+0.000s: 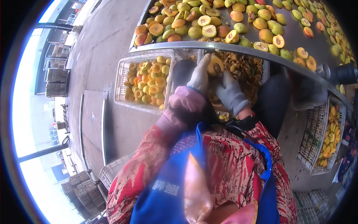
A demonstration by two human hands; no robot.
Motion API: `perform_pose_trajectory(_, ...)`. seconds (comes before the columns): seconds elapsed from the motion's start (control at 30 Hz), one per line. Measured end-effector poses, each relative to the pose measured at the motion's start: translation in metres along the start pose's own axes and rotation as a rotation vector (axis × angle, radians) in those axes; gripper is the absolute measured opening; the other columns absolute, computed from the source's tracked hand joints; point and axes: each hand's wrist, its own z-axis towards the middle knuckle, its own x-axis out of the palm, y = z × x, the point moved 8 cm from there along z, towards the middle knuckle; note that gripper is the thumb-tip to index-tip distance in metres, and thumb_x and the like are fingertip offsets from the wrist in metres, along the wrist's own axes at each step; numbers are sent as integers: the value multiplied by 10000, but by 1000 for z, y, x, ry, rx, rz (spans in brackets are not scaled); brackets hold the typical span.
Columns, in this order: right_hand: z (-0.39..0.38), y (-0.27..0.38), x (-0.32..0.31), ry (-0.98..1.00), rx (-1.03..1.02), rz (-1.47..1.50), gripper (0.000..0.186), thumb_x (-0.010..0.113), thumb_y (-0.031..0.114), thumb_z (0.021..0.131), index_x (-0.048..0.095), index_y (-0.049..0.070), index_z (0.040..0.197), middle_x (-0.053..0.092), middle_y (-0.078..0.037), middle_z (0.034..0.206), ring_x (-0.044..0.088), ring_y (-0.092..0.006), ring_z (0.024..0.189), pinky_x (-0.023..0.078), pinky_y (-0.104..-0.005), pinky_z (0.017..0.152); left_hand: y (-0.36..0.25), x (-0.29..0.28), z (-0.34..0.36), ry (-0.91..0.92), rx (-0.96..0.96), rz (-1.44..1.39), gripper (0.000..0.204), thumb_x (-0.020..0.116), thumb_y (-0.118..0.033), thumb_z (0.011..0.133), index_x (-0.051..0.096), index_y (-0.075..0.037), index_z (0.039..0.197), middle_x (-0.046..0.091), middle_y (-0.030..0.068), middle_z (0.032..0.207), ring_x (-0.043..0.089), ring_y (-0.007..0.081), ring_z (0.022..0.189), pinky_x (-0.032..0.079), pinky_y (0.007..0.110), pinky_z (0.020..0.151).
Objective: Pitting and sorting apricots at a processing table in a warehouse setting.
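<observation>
My left hand point(200, 74), in a white glove, grips a yellow peach half point(215, 66) whose cut face and dark pit area face up. Close against the fruit's lower right edge is my right hand point(231, 92), in a grey glove with the fingers curled together. Whatever those fingers may hold is hidden. Both hands are between my knees, just below the metal table's edge point(209, 45). Beneath them, a crate holds brown pits and scraps point(246, 69).
Halved peaches point(209, 31) and others lie across the metal table. To the left, a white plastic crate point(121, 80) contains pitted halves. Another crate point(320, 170) of yellow pieces stands at right. A dark cylindrical object point(346, 73) sits by the table's right edge.
</observation>
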Motion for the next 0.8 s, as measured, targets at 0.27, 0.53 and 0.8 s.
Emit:
perform_pose_trajectory(0.27, 0, -30, 1, 27, 156, 123, 273, 563, 175, 854, 507, 27, 1076, 625, -217, 932, 616, -349, 871, 469, -414, 737, 12, -15, 7, 107, -104, -68, 448, 462, -337, 930, 448, -9, 1235, 586, 164, 1063, 585, 270, 982, 481, 396, 876)
perform_pose_trajectory(0.53, -2, -19, -6, -2, 42, -250, 300, 577, 223, 850, 491, 35, 1068, 595, -268, 900, 576, -438, 853, 456, -459, 707, 30, -7, 21, -3, -51, -345, 351, 508, -198, 900, 474, 13, 1178, 564, 205, 1079, 593, 347, 942, 530, 433, 782)
perform_pose_trajectory(0.8, 6, -35, 6, 77, 221, -34, 418, 538, 232, 789, 450, 16, 1136, 557, -310, 1071, 524, -454, 1043, 429, -472, 872, 28, -20, 27, -49, 60, -238, 340, 533, -174, 847, 496, 6, 1133, 561, 148, 985, 580, 243, 790, 524, 358, 691)
